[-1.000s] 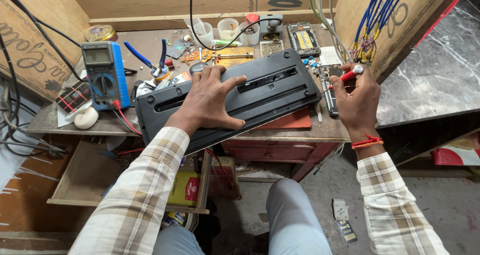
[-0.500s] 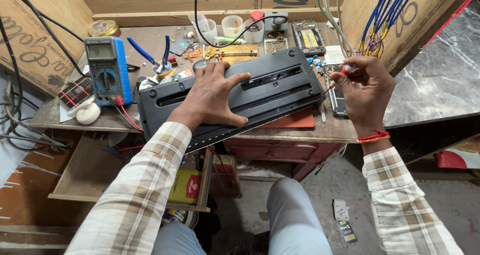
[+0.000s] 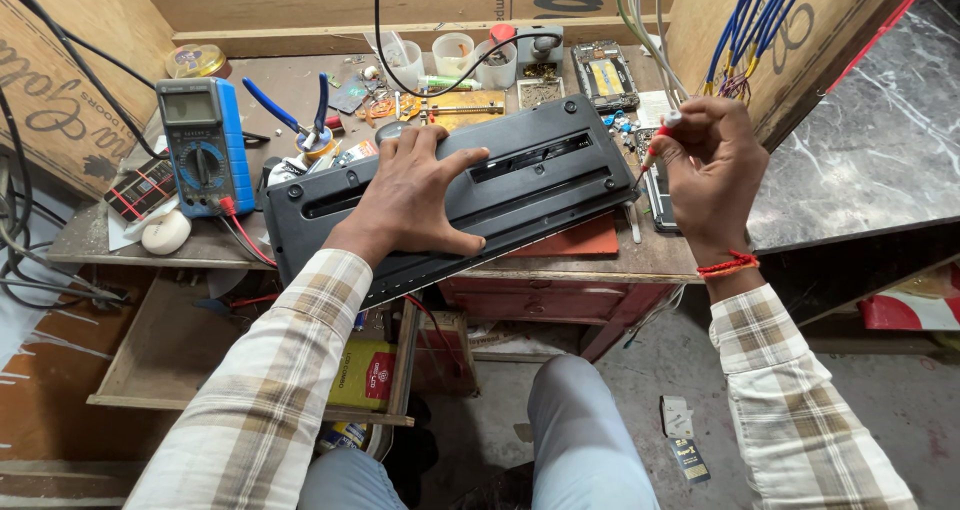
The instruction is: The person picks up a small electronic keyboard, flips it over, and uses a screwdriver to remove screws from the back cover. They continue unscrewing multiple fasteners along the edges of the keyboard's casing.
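Leftmost on the cluttered wooden workbench [image 3: 130, 245] stands a blue-cased multimeter with a grey face [image 3: 200, 155], its red lead trailing off the front edge. Just right of it, blue-handled pliers [image 3: 295, 120] lie near small parts. Next comes the long black plastic casing with two narrow slots [image 3: 450, 195], lying slantwise across the middle of the bench, its near edge overhanging the front. The left hand [image 3: 415, 195] rests flat on top of the casing, fingers spread wide, pressing down and gripping nothing. Under the casing's right end shows a flat reddish-orange mat [image 3: 570, 240]. Further right, the right hand [image 3: 712, 170] is curled shut around a small red-handled screwdriver [image 3: 660, 140], pinching it between thumb and fingers, the tip pointing down just beside the casing's right end. Behind that hand hang bundled blue wires [image 3: 750, 30] against a plywood panel.
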